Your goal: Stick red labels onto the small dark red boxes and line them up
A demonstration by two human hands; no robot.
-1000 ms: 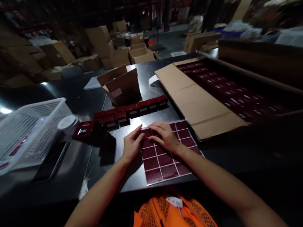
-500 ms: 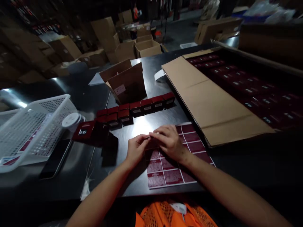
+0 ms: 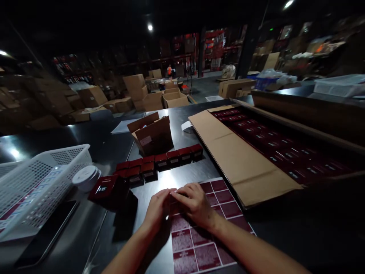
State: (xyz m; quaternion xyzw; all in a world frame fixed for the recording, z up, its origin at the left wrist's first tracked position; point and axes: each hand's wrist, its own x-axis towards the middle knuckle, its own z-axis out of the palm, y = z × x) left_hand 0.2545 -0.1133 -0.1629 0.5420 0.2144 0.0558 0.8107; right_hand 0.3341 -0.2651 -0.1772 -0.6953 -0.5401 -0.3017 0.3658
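A sheet of dark red labels (image 3: 211,232) lies flat on the table (image 3: 176,179) just before the person. Both the left hand (image 3: 157,209) and right hand (image 3: 194,203) rest on its far edge, fingertips pinched together as if grasping one label. Most labels look unpeeled. Beyond, a row of small red boxes (image 3: 168,160) waits; more fill the big carton (image 3: 270,148).

Bare tabletop (image 3: 182,179) lies open just ahead of the hands, up to the row of small red boxes (image 3: 168,159). Left stand a dark red box (image 3: 104,189) and white basket (image 3: 37,186); right, the large carton's flap (image 3: 242,160) blocks passage.
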